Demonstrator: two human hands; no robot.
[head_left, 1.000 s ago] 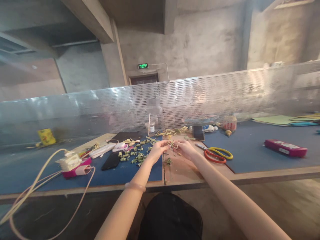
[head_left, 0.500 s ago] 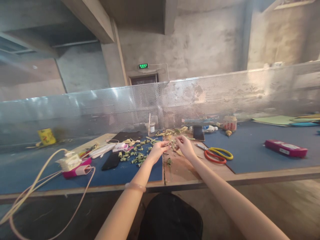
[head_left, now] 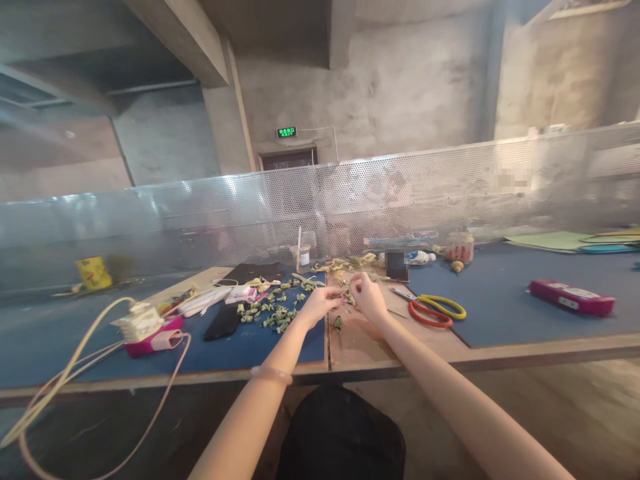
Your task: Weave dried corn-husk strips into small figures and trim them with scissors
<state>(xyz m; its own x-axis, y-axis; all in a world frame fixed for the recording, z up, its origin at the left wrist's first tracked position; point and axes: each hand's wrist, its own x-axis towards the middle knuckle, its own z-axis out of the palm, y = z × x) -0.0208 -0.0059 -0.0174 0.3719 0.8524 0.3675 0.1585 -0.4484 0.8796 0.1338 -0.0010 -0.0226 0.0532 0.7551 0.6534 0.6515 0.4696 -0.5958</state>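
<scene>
My left hand (head_left: 323, 305) is over the wooden board (head_left: 360, 347), its fingertips closed in a pinch. Just to its right, my right hand (head_left: 368, 295) is also pinched, with its fingers bent. A small pale-green scrap (head_left: 349, 297) shows between the fingertips; its kind is too small to make out. Below the hands, a small dark-green curled piece (head_left: 339, 324) lies on the board. Left of my left hand, several small green curled pieces (head_left: 280, 317) are spread on the blue mat (head_left: 300, 347). Pale-yellow, leaf-like strips (head_left: 357, 262) lie behind the hands.
Scissors (head_left: 434, 310) with red and yellow handles lie right of my right hand. A black phone (head_left: 223, 323), a power strip with plugs (head_left: 150, 330) and loose cables are on the left. A magenta box (head_left: 571, 297) lies right. A perforated metal screen (head_left: 240, 220) runs along the back.
My left hand has shifted slightly right and down, its fingers now lower. My right hand's fingers have curled in more. The things on the table have stayed in place.
</scene>
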